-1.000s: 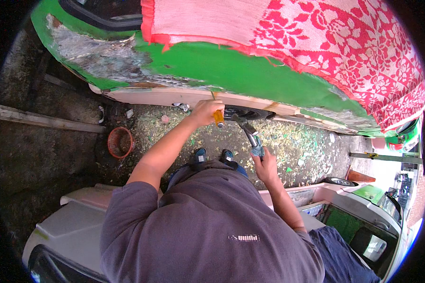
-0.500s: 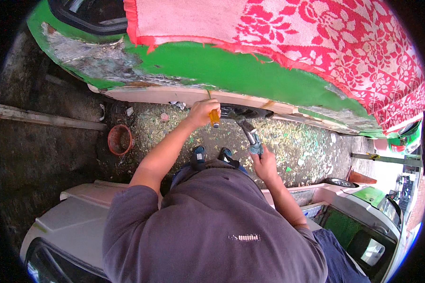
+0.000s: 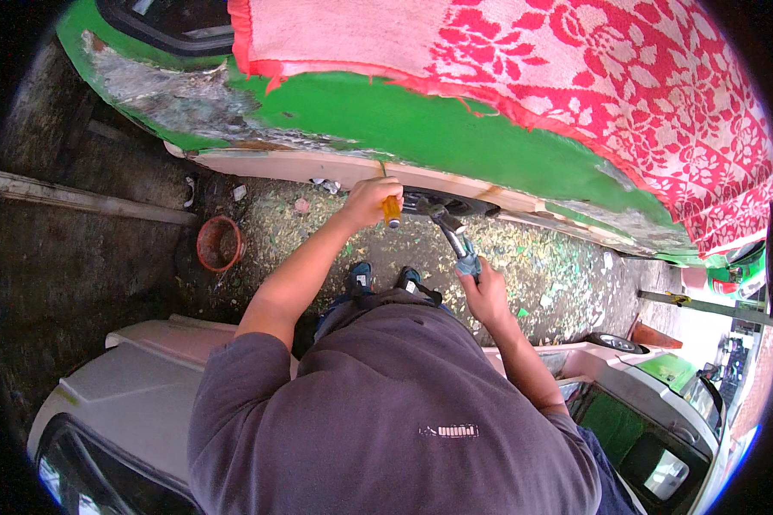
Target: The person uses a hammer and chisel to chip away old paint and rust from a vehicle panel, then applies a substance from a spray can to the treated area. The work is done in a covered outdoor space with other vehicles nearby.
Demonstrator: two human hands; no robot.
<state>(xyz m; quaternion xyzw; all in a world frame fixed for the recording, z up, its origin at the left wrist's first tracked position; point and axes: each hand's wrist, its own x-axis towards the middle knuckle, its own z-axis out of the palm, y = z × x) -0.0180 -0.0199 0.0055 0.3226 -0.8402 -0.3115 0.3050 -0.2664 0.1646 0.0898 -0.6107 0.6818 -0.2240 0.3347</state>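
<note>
Both our hands are working at frame center: our left hand (image 3: pixel 371 199) is wrapping tight around an orange-handled chisel (image 3: pixel 391 209) set against the green car panel (image 3: pixel 421 120), while our right hand (image 3: pixel 487 292) is gripping a hammer (image 3: pixel 451 233), closed on its blue handle. Paint is already stripped bare at upper left, flakes littering the ground (image 3: pixel 541 266); much green is remaining. Room is tightening between this panel and the white car (image 3: pixel 120 386) below.

No packages, labels, signs or screens show in this view.
</note>
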